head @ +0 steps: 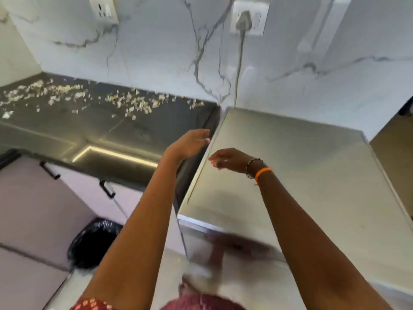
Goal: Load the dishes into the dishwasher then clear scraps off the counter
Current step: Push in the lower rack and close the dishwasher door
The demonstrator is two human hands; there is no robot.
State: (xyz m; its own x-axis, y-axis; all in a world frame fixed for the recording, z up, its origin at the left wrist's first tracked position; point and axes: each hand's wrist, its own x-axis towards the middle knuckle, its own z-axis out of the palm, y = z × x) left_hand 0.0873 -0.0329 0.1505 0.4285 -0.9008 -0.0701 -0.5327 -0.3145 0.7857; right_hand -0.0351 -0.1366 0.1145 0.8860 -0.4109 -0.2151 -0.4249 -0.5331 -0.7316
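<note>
The steel dishwasher (290, 166) stands at the right, seen from above, its door shut. My left hand (192, 142) hovers by its top left edge with relaxed fingers, holding nothing. Above the steel top, my right hand (228, 158) hangs with loosely curled fingers, also empty; an orange band and a bead bracelet sit on its wrist. Pale food scraps (134, 101) lie scattered along the back of the dark counter (156, 126) to the left. No dishes are in view.
A bin lined with a black bag (96, 245) stands on the floor below the counter. Pale cabinet doors with black handles (107, 189) run under the counter. A cord (239, 63) drops from a wall socket behind the dishwasher.
</note>
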